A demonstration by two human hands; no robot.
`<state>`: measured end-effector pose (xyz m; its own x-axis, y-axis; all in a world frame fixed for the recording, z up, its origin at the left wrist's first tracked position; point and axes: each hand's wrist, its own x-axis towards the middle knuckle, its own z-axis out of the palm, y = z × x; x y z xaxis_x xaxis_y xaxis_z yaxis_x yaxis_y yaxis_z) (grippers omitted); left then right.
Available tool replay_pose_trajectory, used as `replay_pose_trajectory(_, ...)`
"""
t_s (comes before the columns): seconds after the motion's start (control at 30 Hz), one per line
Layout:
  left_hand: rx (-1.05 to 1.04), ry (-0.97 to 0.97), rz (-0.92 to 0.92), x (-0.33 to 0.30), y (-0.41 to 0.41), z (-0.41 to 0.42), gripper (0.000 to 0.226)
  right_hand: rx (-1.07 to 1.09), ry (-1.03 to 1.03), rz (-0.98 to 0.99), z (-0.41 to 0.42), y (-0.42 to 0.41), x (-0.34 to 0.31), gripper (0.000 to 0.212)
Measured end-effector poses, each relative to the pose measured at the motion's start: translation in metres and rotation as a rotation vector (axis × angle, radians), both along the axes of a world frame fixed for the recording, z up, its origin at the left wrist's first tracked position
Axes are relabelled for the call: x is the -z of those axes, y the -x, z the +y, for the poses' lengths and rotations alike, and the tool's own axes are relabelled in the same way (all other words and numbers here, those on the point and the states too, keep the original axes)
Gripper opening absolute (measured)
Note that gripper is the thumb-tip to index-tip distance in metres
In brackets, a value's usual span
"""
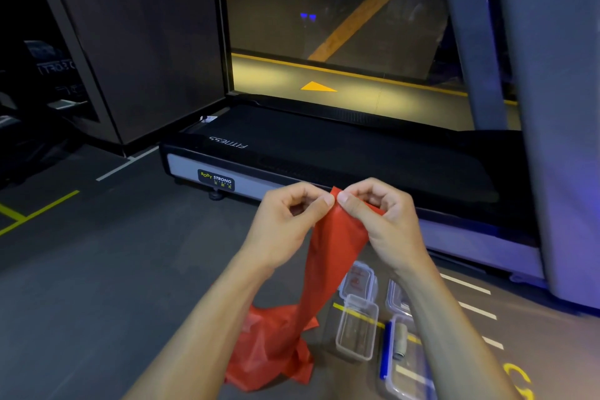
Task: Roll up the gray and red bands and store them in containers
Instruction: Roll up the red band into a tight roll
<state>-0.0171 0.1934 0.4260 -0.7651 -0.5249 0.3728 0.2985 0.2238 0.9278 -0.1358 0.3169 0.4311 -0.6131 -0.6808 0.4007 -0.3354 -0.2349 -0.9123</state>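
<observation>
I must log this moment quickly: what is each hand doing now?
Left hand: pinches the top end of the red band.
Right hand: pinches the same end.

This is a gym. A treadmill with a black running belt, the word "FITNESS" on its deck and a "BODY STRONG" badge on its rear edge stands on dark rubber-like flooring marked with yellow and white lines. Beyond its front end, a glass wall gives onto a dim paved area painted with yellow stripes and an arrow.
</observation>
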Motion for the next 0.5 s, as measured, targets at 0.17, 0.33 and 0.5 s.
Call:
replay_pose_trajectory(0.17, 0.079, -0.091, -0.027, -0.003, -0.003, -0.002, 0.026, -0.230, -0.027, -0.403, 0.007, 0.001, -0.011, 0.045)
replay_pose_trajectory(0.33, 0.149, -0.153, -0.018, -0.005, -0.004, 0.000, 0.017, -0.327, -0.057, -0.373, 0.008, -0.008, -0.012, 0.026)
replay_pose_trajectory(0.5, 0.200, -0.191, -0.059, -0.004, -0.006, -0.001, 0.022, -0.409, 0.016, -0.342, 0.008, -0.008, -0.008, 0.020)
